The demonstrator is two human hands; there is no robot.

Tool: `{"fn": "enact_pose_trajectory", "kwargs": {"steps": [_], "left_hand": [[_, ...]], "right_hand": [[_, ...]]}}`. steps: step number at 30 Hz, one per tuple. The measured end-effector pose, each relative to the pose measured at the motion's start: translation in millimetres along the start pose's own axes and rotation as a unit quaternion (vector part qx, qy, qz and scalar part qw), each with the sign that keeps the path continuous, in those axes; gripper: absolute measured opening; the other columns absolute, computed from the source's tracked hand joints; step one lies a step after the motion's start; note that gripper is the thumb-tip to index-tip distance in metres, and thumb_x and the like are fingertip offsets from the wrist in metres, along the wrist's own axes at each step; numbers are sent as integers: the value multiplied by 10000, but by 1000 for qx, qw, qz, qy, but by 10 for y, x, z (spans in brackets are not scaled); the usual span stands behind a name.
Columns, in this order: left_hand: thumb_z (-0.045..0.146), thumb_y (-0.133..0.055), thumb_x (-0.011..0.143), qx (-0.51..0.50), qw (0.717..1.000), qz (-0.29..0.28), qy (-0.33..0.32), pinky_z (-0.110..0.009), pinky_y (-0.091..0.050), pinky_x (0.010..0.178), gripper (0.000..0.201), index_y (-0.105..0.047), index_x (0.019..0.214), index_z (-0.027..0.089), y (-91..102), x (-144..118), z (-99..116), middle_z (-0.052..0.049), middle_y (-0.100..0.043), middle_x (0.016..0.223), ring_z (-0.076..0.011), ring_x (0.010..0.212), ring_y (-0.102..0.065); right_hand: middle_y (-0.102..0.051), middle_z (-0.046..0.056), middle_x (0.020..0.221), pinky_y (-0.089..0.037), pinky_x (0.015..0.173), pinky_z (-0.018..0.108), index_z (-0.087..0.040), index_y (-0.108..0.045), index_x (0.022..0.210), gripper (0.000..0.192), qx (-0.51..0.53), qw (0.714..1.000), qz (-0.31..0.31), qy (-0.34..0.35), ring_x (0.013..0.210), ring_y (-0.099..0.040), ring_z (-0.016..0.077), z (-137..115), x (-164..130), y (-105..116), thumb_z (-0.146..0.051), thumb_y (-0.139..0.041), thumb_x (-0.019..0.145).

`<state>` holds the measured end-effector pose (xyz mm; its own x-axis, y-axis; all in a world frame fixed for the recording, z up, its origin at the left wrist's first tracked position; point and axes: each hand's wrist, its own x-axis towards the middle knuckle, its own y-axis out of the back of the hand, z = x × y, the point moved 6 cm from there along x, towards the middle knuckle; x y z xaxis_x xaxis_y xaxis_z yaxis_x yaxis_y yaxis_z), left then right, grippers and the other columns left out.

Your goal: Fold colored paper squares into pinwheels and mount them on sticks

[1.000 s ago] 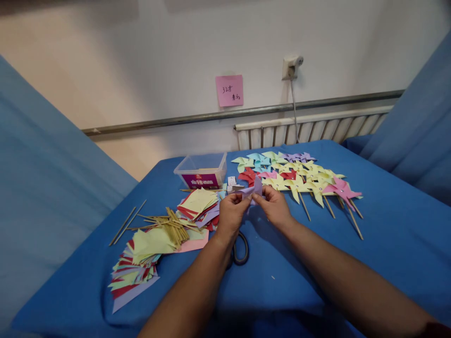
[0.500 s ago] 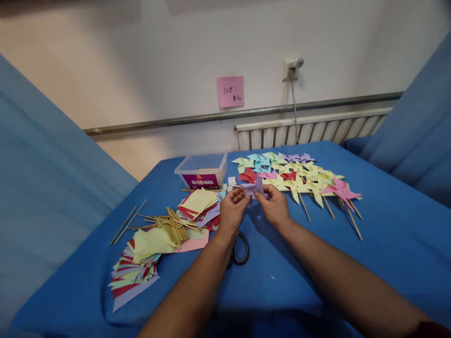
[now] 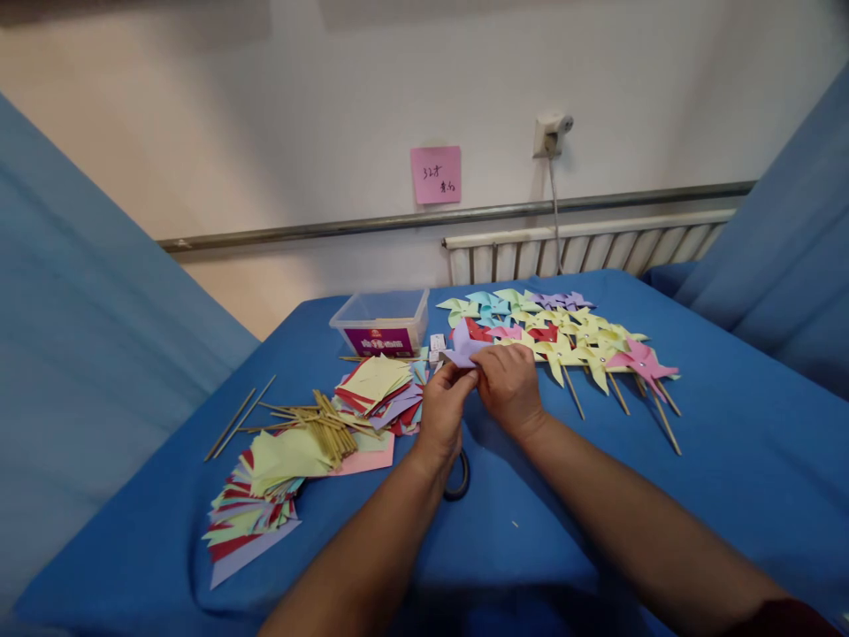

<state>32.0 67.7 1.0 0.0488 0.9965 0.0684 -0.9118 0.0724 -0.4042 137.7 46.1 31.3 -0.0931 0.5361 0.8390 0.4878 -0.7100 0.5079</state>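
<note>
A purple paper pinwheel (image 3: 464, 343) with folded blades is held up above the middle of the table. My left hand (image 3: 446, 398) pinches its lower left edge, fingers closed. From the right, my right hand (image 3: 509, 382) grips the same pinwheel, its fingers curled over the paper and hiding part of it. Whether a stick or pin sits between the fingers cannot be made out. Below my left wrist shows one black scissors handle (image 3: 459, 478); my arm covers the rest. A small white box (image 3: 436, 347) stands just behind my left hand.
Finished pinwheels (image 3: 597, 356) in several colours lie at the back right, sticks pointing toward me. Left are wooden sticks (image 3: 332, 426), coloured paper squares (image 3: 377, 382) and a fanned paper stack (image 3: 248, 522). A clear plastic box (image 3: 385, 311) stands behind on the blue tablecloth (image 3: 563, 548).
The purple pinwheel has been turned so its blades stand up. My right hand has moved left and closed over it, close against my left hand. More of the scissors is now covered.
</note>
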Motion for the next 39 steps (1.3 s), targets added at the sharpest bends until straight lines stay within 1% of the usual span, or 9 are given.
{"fn": "enact_pose_trajectory", "kwargs": {"steps": [3,6,12,18,23,26,30,35,39], "left_hand": [[187,-756,652,-69,998,-8,13,-253,-450,814,231,-732,880,156,8,22,13,-19,-716,839,-130,797,-626],[187,-772,632,-122,992,17,27,-234,-455,748,142,-713,749,135,52,56,30,-10,-699,743,-112,714,-613],[133,-783,554,-159,982,76,72,-212,-465,714,143,-690,661,121,152,106,33,-8,-687,688,-95,667,-602],[96,-734,605,-171,971,101,130,-205,-473,645,82,-670,651,117,206,135,-33,-14,-674,648,-100,615,-603],[89,-707,693,-163,972,140,91,-229,-496,603,53,-680,738,99,303,193,152,-52,-695,684,-130,585,-631],[87,-682,745,-175,968,177,41,-236,-514,595,26,-672,762,104,423,237,349,-47,-688,671,-139,582,-644],[77,-675,765,-163,959,230,-24,-224,-522,576,45,-663,789,114,603,269,529,-36,-699,696,-129,590,-651],[123,-708,744,-151,950,267,-54,-210,-499,493,89,-624,713,129,714,274,596,-2,-668,624,-112,519,-616],[157,-740,707,-135,953,264,-68,-214,-517,511,113,-634,726,124,700,280,598,-4,-670,619,-114,523,-622]], "right_hand": [[-696,72,988,-326,875,374,-191,-662,1047,198,-4,1000,-16,22,897,-582,200,-88,7,37,-223,-497,942],[-683,82,1065,-319,904,394,-190,-651,1120,237,-9,998,-58,39,963,-570,215,-182,7,57,-255,-502,947],[-641,112,1199,-289,974,443,-164,-592,1247,351,0,990,-132,52,1116,-515,258,-298,-22,53,-230,-524,909],[-607,122,1270,-284,1001,458,-176,-535,1323,430,20,981,-180,67,1188,-479,280,-342,-64,27,-224,-534,896],[-589,122,1296,-329,1003,454,-193,-555,1283,389,85,984,-142,59,1194,-499,268,-293,-88,72,-230,-548,896],[-635,103,1203,-391,944,433,-204,-617,1169,274,123,986,-108,21,1110,-553,251,-155,-98,60,-222,-526,911],[-670,92,1112,-427,910,418,-203,-651,1079,213,157,982,-108,-15,1052,-586,246,2,-148,-49,-209,-521,910],[-690,65,1017,-475,804,322,-218,-659,1045,200,176,960,-202,-85,931,-639,204,-48,-278,-317,-208,-508,913],[-696,75,1054,-476,810,300,-203,-615,1115,234,137,938,-293,-125,979,-651,209,-303,-324,-565,-245,-565,890]]}}
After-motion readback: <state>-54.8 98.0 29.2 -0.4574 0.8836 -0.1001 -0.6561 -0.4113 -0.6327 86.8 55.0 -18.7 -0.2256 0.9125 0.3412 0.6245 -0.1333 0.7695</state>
